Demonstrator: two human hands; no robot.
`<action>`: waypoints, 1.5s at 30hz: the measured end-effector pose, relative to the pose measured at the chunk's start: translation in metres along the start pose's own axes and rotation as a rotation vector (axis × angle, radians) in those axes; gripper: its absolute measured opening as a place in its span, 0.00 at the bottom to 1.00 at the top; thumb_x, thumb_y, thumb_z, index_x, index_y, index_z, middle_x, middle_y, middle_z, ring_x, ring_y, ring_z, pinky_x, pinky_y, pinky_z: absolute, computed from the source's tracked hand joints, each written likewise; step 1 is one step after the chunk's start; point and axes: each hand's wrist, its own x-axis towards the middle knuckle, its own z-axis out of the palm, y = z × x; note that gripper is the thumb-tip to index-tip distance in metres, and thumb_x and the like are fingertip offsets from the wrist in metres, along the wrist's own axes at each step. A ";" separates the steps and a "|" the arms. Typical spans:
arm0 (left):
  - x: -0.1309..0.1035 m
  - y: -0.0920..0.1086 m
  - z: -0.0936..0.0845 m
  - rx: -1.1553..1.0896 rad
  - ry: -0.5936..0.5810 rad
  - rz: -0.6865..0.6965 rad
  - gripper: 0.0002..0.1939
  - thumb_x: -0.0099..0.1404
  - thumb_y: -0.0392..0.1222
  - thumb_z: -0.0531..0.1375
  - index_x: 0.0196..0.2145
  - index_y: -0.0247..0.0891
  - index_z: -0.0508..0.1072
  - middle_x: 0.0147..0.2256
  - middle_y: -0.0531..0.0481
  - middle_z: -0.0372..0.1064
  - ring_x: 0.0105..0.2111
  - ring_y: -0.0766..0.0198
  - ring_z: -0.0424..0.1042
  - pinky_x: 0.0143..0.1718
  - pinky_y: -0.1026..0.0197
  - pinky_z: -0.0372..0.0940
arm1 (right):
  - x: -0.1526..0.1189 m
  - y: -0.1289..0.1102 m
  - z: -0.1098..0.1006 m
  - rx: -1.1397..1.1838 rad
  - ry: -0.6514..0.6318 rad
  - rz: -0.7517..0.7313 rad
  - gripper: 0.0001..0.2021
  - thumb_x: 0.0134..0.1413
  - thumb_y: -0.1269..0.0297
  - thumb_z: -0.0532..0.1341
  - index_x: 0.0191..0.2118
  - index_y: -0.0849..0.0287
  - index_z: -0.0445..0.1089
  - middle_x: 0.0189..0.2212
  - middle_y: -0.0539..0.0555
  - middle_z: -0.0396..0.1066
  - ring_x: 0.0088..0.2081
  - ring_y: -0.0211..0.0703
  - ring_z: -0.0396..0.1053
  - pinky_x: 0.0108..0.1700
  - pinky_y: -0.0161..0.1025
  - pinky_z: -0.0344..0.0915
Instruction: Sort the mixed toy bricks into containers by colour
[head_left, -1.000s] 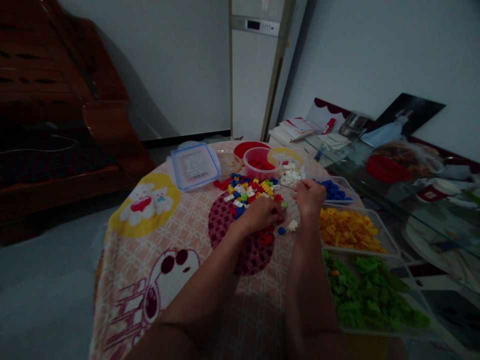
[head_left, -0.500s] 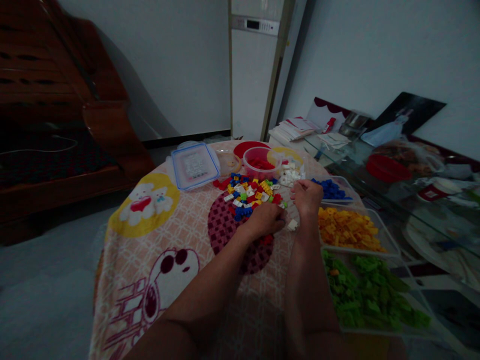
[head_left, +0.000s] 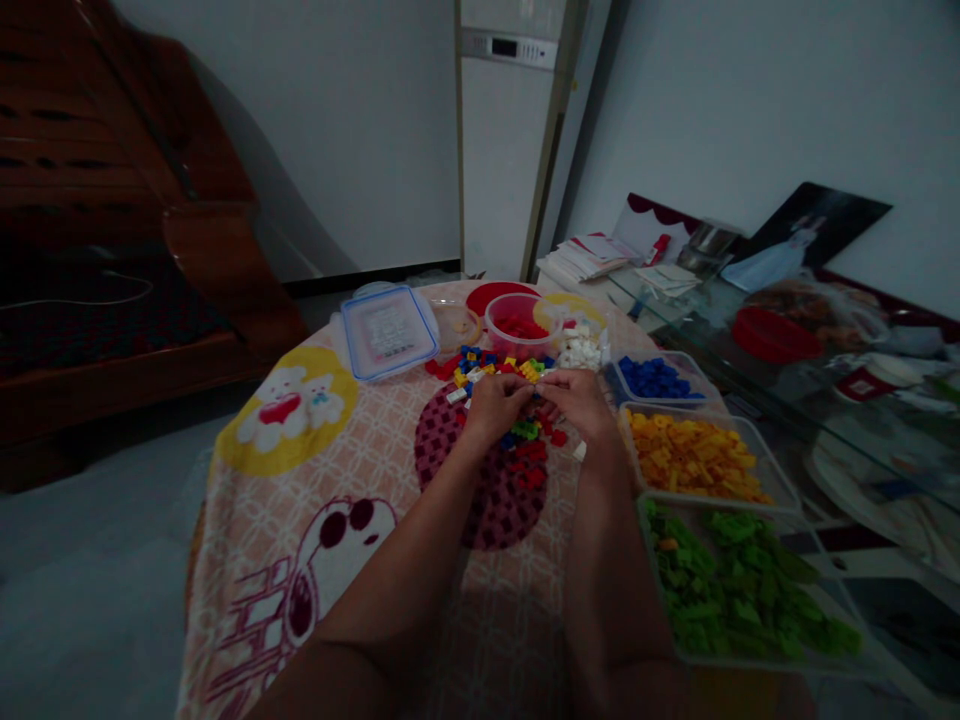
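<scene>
My left hand [head_left: 498, 405] is over the pile of mixed toy bricks [head_left: 474, 368], its fingers pinched together on something too small to make out. My right hand [head_left: 574, 397] meets it from the right, fingertips closed close to the left ones; what they grip is hidden. Red bricks [head_left: 531, 465] lie below the hands on the dark red round patch of the cloth. Behind the pile is a pink round tub [head_left: 523, 347] holding red bricks. White bricks [head_left: 581, 345] lie in a clear container beside it.
Clear trays of blue [head_left: 656, 379], yellow [head_left: 694, 455] and green bricks [head_left: 742, 580] line the right side. A blue-rimmed lid [head_left: 391, 334] lies at the back left. A cluttered glass table [head_left: 750, 375] adjoins the right.
My left hand has moved up and left over the pile. My right hand has come left from beside the white bricks, bringing the fingertips of both hands together.
</scene>
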 end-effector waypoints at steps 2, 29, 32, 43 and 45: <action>0.000 0.000 0.001 0.056 0.017 0.023 0.09 0.65 0.42 0.62 0.29 0.36 0.79 0.22 0.52 0.74 0.21 0.65 0.70 0.26 0.64 0.64 | -0.001 -0.001 0.002 0.022 0.008 0.013 0.04 0.51 0.69 0.64 0.28 0.59 0.75 0.16 0.46 0.70 0.18 0.36 0.69 0.22 0.29 0.65; -0.003 0.014 -0.027 0.587 -0.219 0.084 0.09 0.58 0.32 0.63 0.32 0.38 0.84 0.30 0.50 0.81 0.31 0.61 0.75 0.39 0.62 0.68 | 0.016 0.021 -0.003 0.003 0.211 -0.055 0.12 0.49 0.65 0.62 0.38 0.62 0.79 0.21 0.48 0.73 0.20 0.40 0.71 0.20 0.32 0.65; -0.002 0.013 -0.027 0.591 -0.213 0.088 0.10 0.56 0.31 0.63 0.33 0.37 0.84 0.31 0.50 0.81 0.31 0.61 0.76 0.39 0.62 0.68 | 0.007 0.012 0.004 -0.154 -0.012 0.006 0.08 0.50 0.70 0.61 0.34 0.61 0.79 0.15 0.46 0.68 0.16 0.36 0.65 0.18 0.30 0.58; -0.001 0.010 -0.022 0.572 -0.082 0.039 0.14 0.59 0.30 0.61 0.38 0.37 0.84 0.35 0.48 0.82 0.35 0.61 0.79 0.45 0.61 0.71 | -0.004 -0.006 0.000 -0.786 -0.216 -0.017 0.10 0.53 0.72 0.62 0.34 0.62 0.83 0.25 0.55 0.77 0.28 0.40 0.74 0.33 0.32 0.66; -0.001 0.007 -0.020 0.541 -0.035 0.033 0.14 0.60 0.31 0.60 0.40 0.38 0.84 0.36 0.48 0.82 0.36 0.61 0.79 0.46 0.61 0.72 | -0.005 -0.009 0.005 -0.823 -0.249 -0.027 0.11 0.53 0.72 0.63 0.38 0.61 0.84 0.27 0.55 0.79 0.31 0.41 0.75 0.36 0.33 0.66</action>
